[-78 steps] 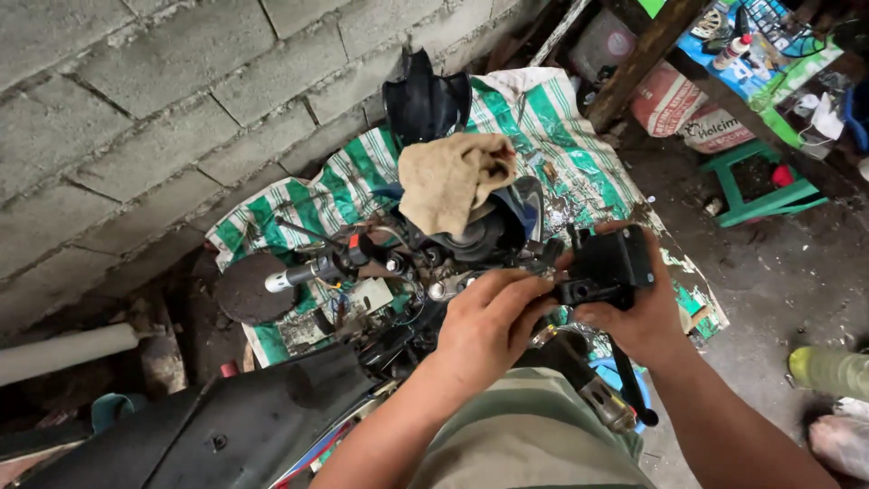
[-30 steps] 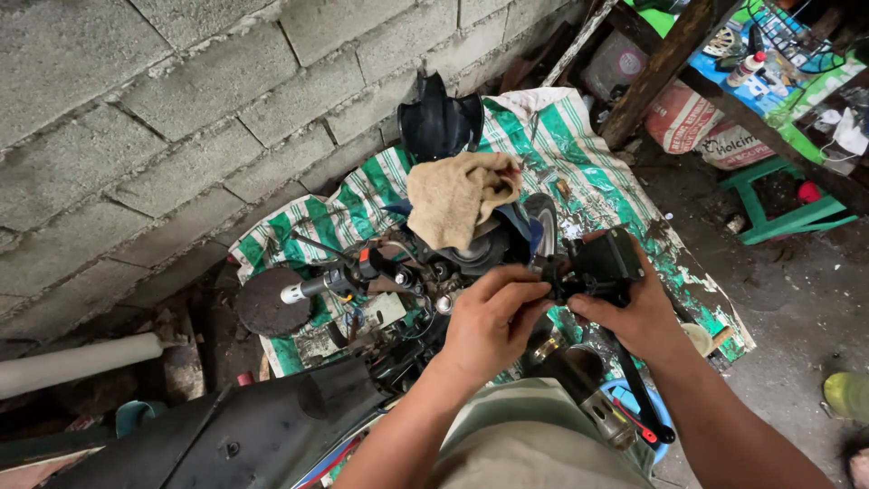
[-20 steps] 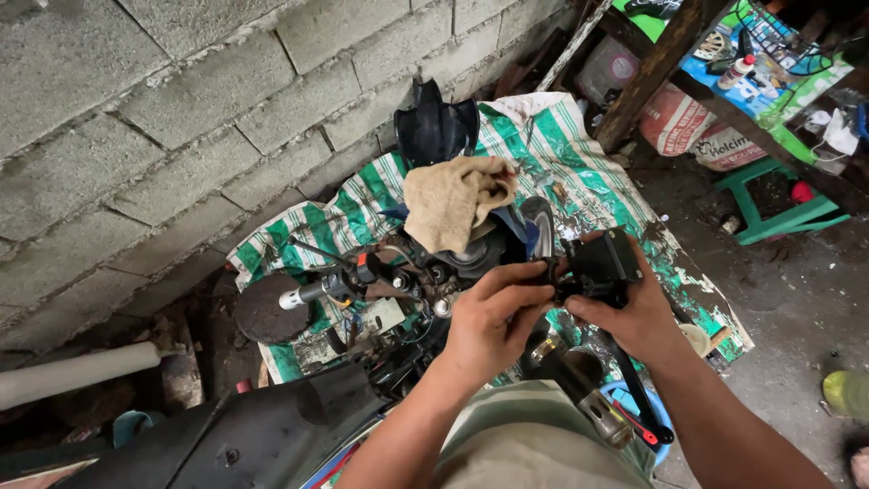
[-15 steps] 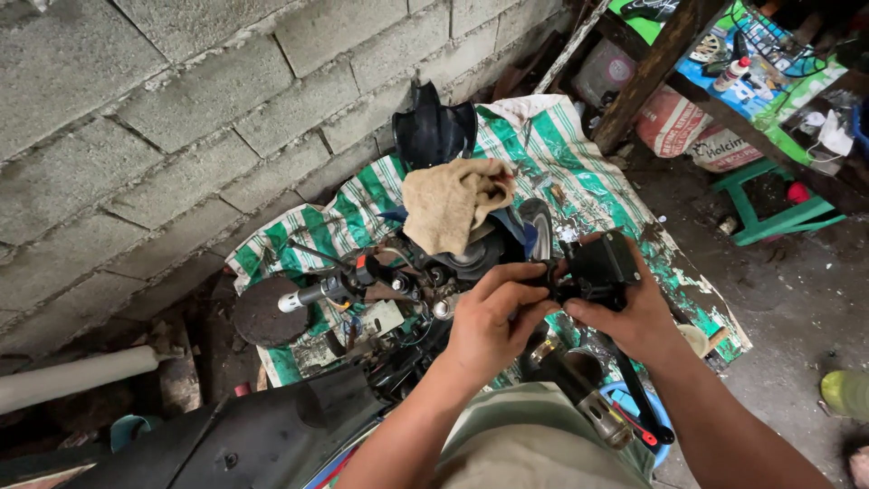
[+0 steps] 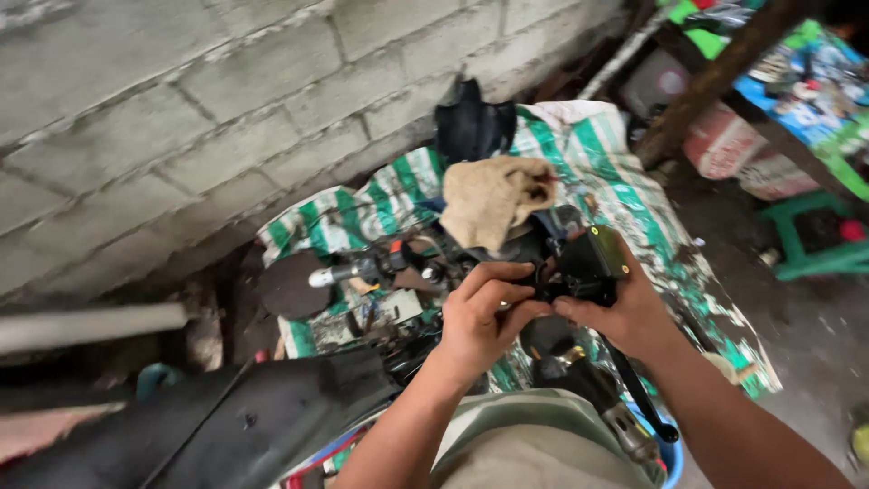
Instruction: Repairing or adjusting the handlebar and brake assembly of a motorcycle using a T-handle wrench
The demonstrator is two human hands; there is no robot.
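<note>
Head camera view, looking down at a stripped motorcycle front end parked against a grey block wall [image 5: 226, 100]: both bare hands meet on a black brake master cylinder [image 5: 590, 261], a boxy unit with a flat rectangular lid, mounted at the right end of the handlebar. It sits near the middle of the frame, just right of a tan rag [image 5: 493, 201] draped over the exposed steering area. The right hand [image 5: 625, 312] grasps the cylinder from below and behind, thumb and fingers wrapped around its body. The left hand [image 5: 480, 321] has its fingers curled and pinched on the dark fitting at the cylinder's inner side; exactly what its fingertips hold is too dark to make out. A black brake lever [image 5: 638, 398] runs down and right from the unit, ending in a ball tip. On the left handlebar, a switch cluster [image 5: 385, 264] with a red button and a silver grip end sits among loose wiring. Beneath the machine lies a green-and-white striped tarpaulin [image 5: 615, 172], dirty and creased. A black body panel [image 5: 244, 426] fills the lower left. At far right, a green plastic stool [image 5: 810, 240] stands on the bare ground.
</note>
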